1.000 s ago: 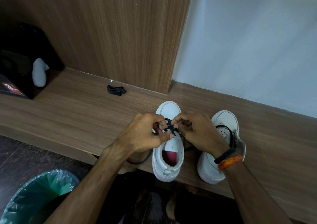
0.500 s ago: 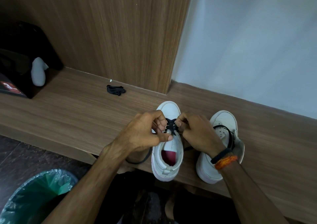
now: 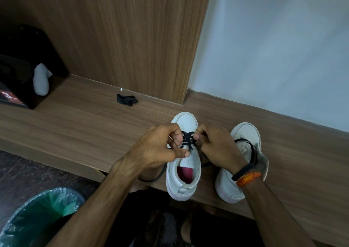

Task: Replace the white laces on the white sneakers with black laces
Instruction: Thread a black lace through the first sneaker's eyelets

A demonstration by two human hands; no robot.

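Observation:
Two white sneakers stand on a wooden ledge (image 3: 75, 125), toes pointing away from me. The left sneaker (image 3: 184, 173) has a black lace (image 3: 187, 139) crossed through its lower eyelets. My left hand (image 3: 160, 148) pinches the lace at the shoe's left side, and a loose end loops down below the wrist. My right hand (image 3: 217, 146) pinches the lace at the shoe's right side. The right sneaker (image 3: 243, 133) is partly hidden behind my right wrist, with a black lace lying loosely over its opening.
A small bundle of black lace (image 3: 127, 99) lies on the ledge near the wooden panel (image 3: 132, 38). A black box (image 3: 20, 73) with a white item (image 3: 41, 80) sits at far left. A bin with a green liner (image 3: 37, 218) stands on the floor at lower left.
Both hands have drawn slightly apart across the left sneaker, and more of the crossed black lace shows between them.

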